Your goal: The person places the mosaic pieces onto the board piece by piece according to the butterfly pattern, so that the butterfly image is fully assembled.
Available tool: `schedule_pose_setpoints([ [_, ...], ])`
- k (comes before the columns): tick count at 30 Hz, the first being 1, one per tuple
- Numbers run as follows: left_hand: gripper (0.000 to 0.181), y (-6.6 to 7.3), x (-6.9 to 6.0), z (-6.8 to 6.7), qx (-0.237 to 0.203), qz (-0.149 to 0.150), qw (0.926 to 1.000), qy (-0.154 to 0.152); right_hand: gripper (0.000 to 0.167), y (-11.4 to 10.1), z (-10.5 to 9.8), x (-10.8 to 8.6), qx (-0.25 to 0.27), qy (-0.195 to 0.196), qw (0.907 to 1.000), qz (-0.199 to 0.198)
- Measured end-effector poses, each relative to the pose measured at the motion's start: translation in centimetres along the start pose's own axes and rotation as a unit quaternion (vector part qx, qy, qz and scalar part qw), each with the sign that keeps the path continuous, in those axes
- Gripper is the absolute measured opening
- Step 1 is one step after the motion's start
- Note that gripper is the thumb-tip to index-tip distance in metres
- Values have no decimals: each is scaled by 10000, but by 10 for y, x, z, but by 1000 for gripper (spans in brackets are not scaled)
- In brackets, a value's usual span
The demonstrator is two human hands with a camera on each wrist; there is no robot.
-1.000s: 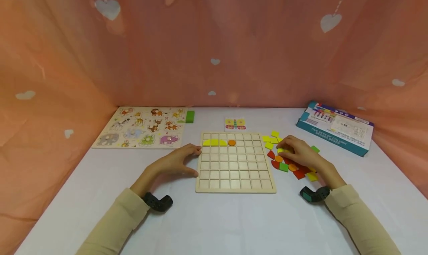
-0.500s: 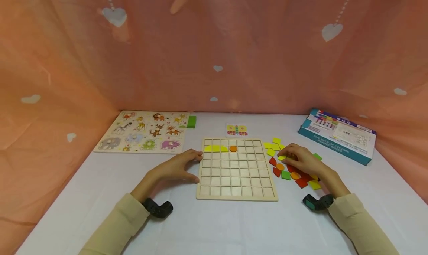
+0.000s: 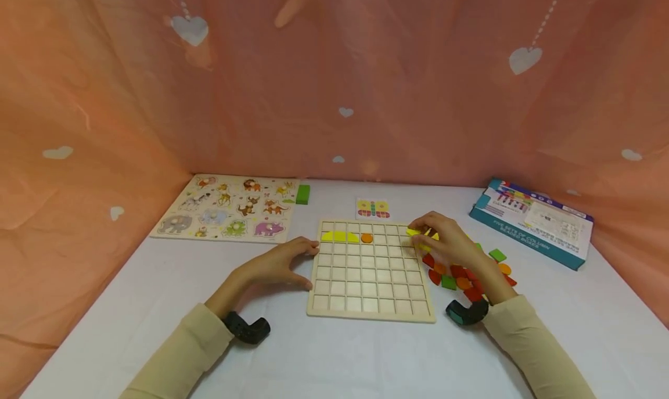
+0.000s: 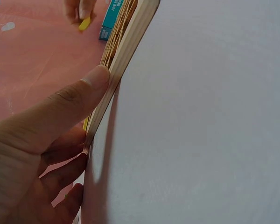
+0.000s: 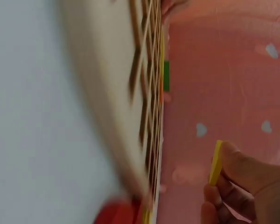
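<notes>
My right hand [image 3: 444, 239] pinches a yellow tile [image 5: 215, 163] between thumb and fingers, above the right edge of a wooden grid board [image 3: 360, 303]. In the board's second row from the back lie three yellow pieces [image 3: 340, 236] side by side and an orange disc [image 3: 367, 238]. At the board's left edge, my left hand [image 3: 274, 265] rests with thumb and fingertips spread apart, touching the rim. Red, green, orange and yellow loose pieces [image 3: 448, 281] lie on the table to the right, some hidden under the right hand and wrist.
A butterfly pattern card [image 3: 373, 208] lies just behind the board. At the back left are an animal puzzle board [image 3: 225, 207] and a green block [image 3: 302, 194]. A teal and white box [image 3: 533, 222] stands at the back right, before a pink curtain [image 3: 334, 85].
From the loose pieces, my right hand has moved left to the board's right edge, now with a yellow tile pinched in it. My left hand stays at the board. The head view has tilted slightly.
</notes>
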State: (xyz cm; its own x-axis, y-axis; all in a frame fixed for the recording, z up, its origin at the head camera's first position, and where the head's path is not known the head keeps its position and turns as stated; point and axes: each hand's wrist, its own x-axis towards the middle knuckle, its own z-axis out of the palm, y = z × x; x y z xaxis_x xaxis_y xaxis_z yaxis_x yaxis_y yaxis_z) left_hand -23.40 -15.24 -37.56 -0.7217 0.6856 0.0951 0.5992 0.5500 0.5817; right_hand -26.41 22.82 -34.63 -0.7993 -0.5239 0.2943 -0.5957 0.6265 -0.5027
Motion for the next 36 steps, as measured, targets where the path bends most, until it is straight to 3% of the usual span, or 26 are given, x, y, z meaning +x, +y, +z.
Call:
schedule_pose_setpoints([
  [6,69,-2,2,0,47,-17,10000,0,23,-24,17,28,-83,-202,9994,-285],
  [14,71,-1,3,-2,32,-118,9999,34,19,-28,33,46,-540,-215,9968,-549],
  [27,71,1,0,0,33,-92,10000,-1,18,-11,48,42,-330,-208,9983,-443],
  [36,69,1,1,0,21,-66,10000,41,17,-9,48,40,-236,-164,9987,-423],
])
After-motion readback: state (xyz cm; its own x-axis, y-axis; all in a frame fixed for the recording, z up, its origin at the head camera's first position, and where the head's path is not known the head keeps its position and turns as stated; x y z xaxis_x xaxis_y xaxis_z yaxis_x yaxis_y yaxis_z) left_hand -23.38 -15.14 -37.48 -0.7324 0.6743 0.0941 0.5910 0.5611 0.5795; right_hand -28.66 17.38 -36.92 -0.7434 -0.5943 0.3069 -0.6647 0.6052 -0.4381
